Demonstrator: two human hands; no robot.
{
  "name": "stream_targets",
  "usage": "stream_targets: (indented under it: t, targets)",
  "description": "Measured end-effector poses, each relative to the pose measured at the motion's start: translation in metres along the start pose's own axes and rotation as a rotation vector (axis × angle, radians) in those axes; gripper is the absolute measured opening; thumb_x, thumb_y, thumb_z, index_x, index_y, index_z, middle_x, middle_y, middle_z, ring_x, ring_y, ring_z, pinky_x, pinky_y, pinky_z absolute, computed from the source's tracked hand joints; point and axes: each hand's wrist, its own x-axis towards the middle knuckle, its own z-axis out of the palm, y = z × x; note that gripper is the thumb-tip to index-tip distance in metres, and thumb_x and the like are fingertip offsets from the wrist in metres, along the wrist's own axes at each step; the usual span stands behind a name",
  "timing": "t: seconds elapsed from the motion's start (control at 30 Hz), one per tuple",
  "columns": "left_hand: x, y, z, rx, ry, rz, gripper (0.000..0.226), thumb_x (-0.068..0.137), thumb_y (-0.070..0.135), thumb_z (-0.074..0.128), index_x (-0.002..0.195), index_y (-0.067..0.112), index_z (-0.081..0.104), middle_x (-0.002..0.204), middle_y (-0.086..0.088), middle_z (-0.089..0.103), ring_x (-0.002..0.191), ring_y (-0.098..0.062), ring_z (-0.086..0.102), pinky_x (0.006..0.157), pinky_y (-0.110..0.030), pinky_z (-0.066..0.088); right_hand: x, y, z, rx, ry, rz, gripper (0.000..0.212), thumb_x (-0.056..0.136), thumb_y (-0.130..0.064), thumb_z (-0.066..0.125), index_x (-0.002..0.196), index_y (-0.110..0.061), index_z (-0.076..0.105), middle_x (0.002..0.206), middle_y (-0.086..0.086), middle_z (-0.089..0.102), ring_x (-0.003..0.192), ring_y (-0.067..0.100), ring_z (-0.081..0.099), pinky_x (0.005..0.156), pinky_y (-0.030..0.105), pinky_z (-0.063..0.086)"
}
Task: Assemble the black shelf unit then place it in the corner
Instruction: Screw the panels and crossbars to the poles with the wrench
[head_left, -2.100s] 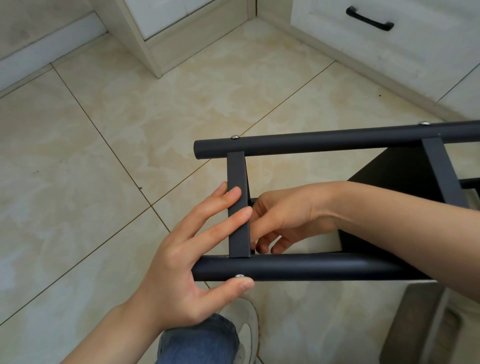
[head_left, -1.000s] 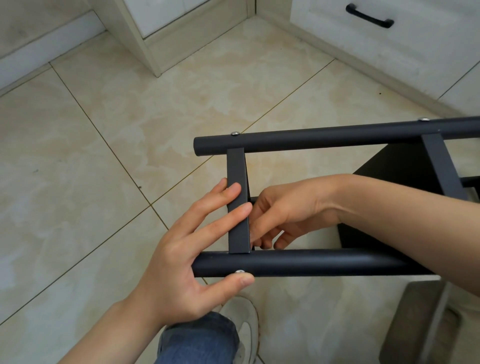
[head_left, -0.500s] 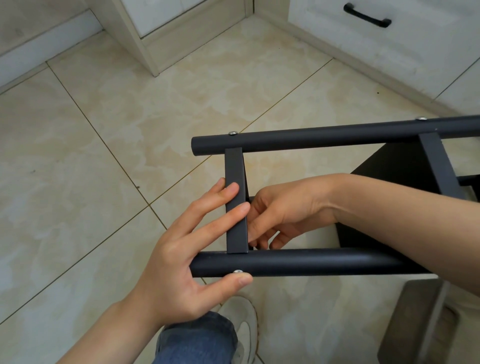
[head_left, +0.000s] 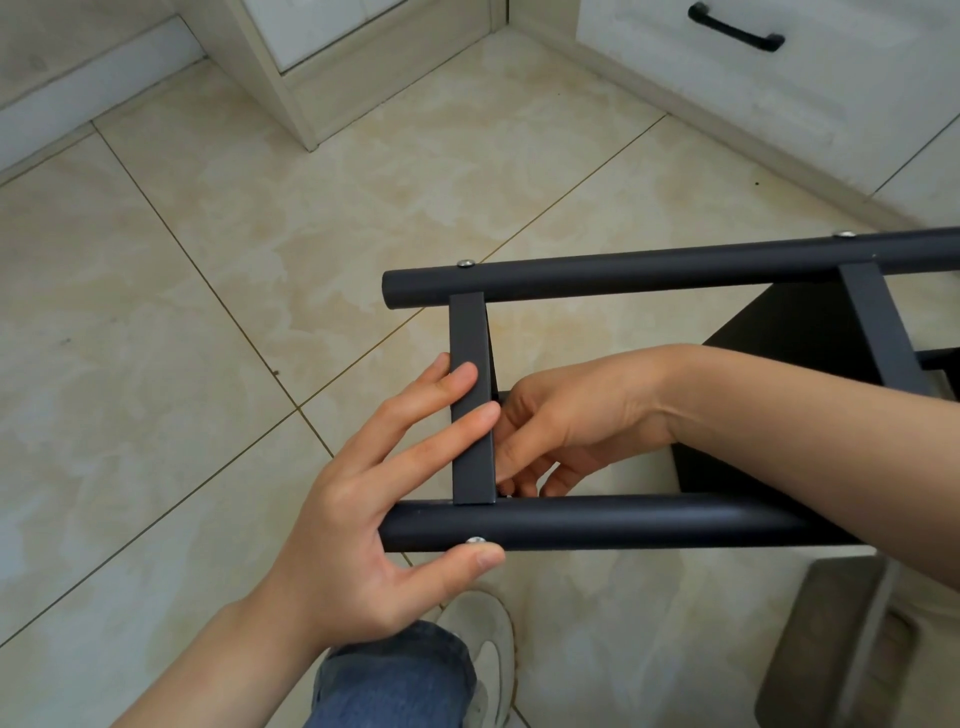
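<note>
The left hand (head_left: 358, 525) was spread wide. Its straight fingers pressed flat on the short black bar (head_left: 470, 405), and its thumb sat under the near tube (head_left: 649, 522). Just behind that bar, the right hand (head_left: 566, 431) had curled fingers. What they held was hidden. The black shelf unit (head_left: 675, 267) lay on its side over the tile floor (head_left: 208, 312).

Two hands (head_left: 343, 525), two round tubes (head_left: 649, 522), two flat crossbars (head_left: 470, 415), three screws (head_left: 466, 264), one shoe (head_left: 485, 649).

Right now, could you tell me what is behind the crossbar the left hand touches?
The right hand reaches behind the crossbar, fingers curled; whatever they hold is covered.
</note>
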Motion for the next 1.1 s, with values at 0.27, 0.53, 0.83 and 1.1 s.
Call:
stream_targets:
  t: [0.27,0.53,0.83,1.1]
  targets:
    - [0.001,0.001,0.000,0.001,0.002,-0.002,0.063,0.094,0.053,0.060,0.139,0.011,0.050,0.155,-0.007,0.043,0.151,-0.026,0.032,0.120,-0.033,0.031,-0.004,-0.001,-0.002,0.022,-0.026,-0.049,0.010,0.095,-0.008,0.061,0.097,-0.009,0.071,0.095,0.009,0.061,0.077,0.013,0.055,0.076,0.025,0.047]
    - [0.000,-0.001,0.000,0.000,0.003,0.001,0.063,0.093,0.052,0.061,0.139,0.009,0.051,0.156,-0.009,0.041,0.151,-0.027,0.032,0.120,-0.033,0.031,-0.003,-0.003,0.000,0.013,-0.054,-0.002,0.019,0.099,-0.013,0.055,0.111,-0.002,0.065,0.095,0.011,0.063,0.081,0.016,0.058,0.079,0.028,0.049]
    - [-0.002,0.001,0.004,-0.030,0.045,-0.025,0.063,0.090,0.050,0.066,0.142,0.017,0.054,0.160,0.000,0.041,0.152,-0.026,0.030,0.121,-0.031,0.029,-0.007,-0.003,0.001,-0.041,0.001,-0.007,0.032,0.099,-0.016,0.056,0.121,0.008,0.061,0.098,0.013,0.061,0.088,0.022,0.056,0.081,0.031,0.049]
    - [-0.009,0.002,0.010,-0.101,0.086,-0.116,0.070,0.082,0.036,0.074,0.146,0.022,0.052,0.162,0.010,0.037,0.153,-0.019,0.028,0.121,-0.024,0.025,-0.043,0.004,-0.003,-0.040,0.007,-0.067,0.022,0.097,-0.028,0.059,0.115,-0.023,0.070,0.099,0.000,0.069,0.092,0.015,0.064,0.085,0.029,0.051]
